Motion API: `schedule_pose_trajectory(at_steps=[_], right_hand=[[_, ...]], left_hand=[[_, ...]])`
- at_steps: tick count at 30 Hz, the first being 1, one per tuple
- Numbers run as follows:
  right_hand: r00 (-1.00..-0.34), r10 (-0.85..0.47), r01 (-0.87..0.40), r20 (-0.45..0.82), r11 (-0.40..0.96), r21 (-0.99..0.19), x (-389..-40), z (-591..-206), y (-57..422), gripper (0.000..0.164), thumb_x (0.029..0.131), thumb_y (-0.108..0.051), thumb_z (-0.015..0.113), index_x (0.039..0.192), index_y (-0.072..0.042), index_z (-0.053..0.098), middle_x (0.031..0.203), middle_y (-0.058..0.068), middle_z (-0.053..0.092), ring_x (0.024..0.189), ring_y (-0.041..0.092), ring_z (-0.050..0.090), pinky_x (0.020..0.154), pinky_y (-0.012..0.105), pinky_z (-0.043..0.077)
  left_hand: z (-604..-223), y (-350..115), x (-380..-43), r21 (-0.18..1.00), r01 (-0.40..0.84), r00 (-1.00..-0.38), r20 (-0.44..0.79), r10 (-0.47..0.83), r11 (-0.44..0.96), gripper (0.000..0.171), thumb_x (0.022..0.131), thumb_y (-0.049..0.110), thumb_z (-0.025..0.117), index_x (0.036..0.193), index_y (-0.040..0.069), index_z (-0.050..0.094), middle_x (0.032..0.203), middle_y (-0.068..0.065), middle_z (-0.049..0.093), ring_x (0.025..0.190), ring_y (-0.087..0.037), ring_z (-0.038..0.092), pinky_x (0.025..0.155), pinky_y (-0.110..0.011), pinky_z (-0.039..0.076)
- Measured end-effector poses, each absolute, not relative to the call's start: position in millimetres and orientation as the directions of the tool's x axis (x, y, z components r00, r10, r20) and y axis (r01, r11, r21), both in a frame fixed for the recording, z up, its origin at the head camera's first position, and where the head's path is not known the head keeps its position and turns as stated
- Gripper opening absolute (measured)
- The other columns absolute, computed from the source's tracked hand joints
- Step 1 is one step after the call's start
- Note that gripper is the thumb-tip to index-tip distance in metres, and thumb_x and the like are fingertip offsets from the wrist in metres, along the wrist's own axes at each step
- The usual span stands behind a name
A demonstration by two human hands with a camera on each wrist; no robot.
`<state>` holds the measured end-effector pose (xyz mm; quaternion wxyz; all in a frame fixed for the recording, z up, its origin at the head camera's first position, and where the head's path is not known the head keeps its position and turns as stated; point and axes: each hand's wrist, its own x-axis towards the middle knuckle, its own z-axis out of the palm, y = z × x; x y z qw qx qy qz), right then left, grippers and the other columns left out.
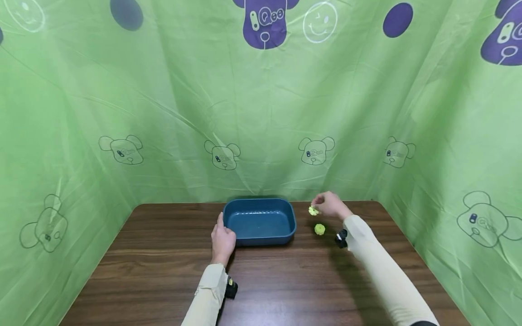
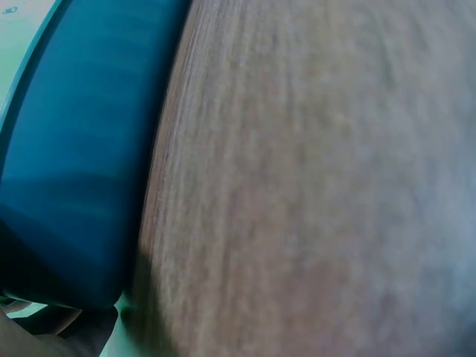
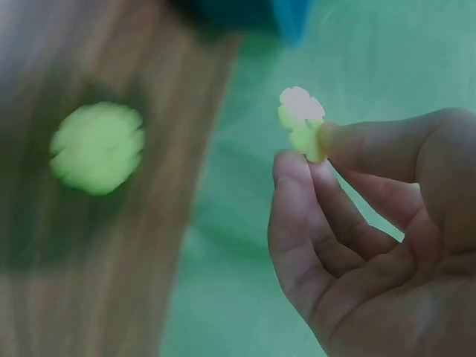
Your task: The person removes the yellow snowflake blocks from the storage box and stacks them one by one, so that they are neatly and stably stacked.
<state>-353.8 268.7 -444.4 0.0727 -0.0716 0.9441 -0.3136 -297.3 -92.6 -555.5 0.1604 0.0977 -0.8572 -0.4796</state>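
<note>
A blue rectangular bin stands on the table's far side. My left hand lies against its left side near the front corner, one finger extended along the wall; the left wrist view shows the bin's outer wall and only a little of the hand. To the bin's right, my right hand pinches a small yellow-green flower-shaped piece between thumb and fingertips, raised in front of the green cloth. A second yellow-green piece with a notched edge lies on the table below that hand; it is blurred in the right wrist view.
The dark wooden table meets a green cloth at its back and sides. The cloth bears printed bear heads and purple shapes. A small black device is strapped at the left wrist, and another at the right.
</note>
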Motion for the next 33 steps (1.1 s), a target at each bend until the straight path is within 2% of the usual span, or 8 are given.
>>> schedule_pose_trajectory(at_steps=[5,11,17,24,33], right_hand=[[-0.966,-0.182,-0.029,-0.185,0.784,-0.62,-347.6,-466.8,292.4,0.015,0.098,-0.006,0.059,0.103,-0.003,0.073,0.087,0.012,0.07,0.069,0.018,0.062,0.063,0.031,0.054],[-0.953,-0.182,0.02,-0.243,0.763,-0.646,-343.2,-483.2,300.5,0.016,0.099,-0.005,0.056,0.102,-0.003,0.072,0.087,0.013,0.069,0.071,0.019,0.062,0.068,0.038,0.056],[-0.961,-0.146,0.038,-0.233,0.769,-0.638,-339.3,-492.2,299.6,0.013,0.096,-0.003,0.059,0.098,-0.002,0.073,0.085,0.012,0.069,0.069,0.017,0.061,0.065,0.034,0.055],[-0.977,-0.132,-0.013,-0.167,0.821,-0.571,-336.8,-497.0,301.3,0.012,0.092,-0.004,0.063,0.096,-0.004,0.074,0.096,0.009,0.073,0.08,0.017,0.061,0.067,0.03,0.051],[-0.983,-0.154,-0.078,-0.103,0.848,-0.525,-334.7,-505.2,304.7,0.01,0.09,-0.011,0.068,0.095,-0.004,0.074,0.09,0.006,0.073,0.082,0.018,0.061,0.074,0.034,0.049]], left_hand=[[-553.4,-93.8,-296.5,0.852,-0.016,-0.928,0.183,-0.325,0.523,0.065,0.092,0.004,0.041,0.157,0.007,0.036,0.113,-0.028,0.061,0.113,-0.048,0.059,0.101,-0.059,0.046],[-551.2,-93.1,-293.9,0.855,-0.012,-0.925,0.187,-0.33,0.519,0.064,0.092,0.004,0.042,0.156,0.006,0.038,0.116,-0.029,0.061,0.116,-0.05,0.059,0.102,-0.059,0.046],[-550.9,-91.6,-292.7,0.853,-0.011,-0.925,0.191,-0.33,0.523,0.064,0.091,0.003,0.042,0.156,0.006,0.038,0.114,-0.028,0.061,0.114,-0.049,0.059,0.102,-0.059,0.046],[-551.5,-87.9,-295.1,0.855,0.01,-0.916,0.216,-0.339,0.518,0.063,0.091,0.002,0.043,0.154,0.005,0.041,0.117,-0.031,0.061,0.116,-0.05,0.059,0.101,-0.059,0.047],[-553.1,-87.3,-294.5,0.861,0.0,-0.923,0.196,-0.332,0.509,0.064,0.092,0.003,0.042,0.155,0.007,0.04,0.117,-0.029,0.062,0.117,-0.049,0.059,0.102,-0.058,0.047]])
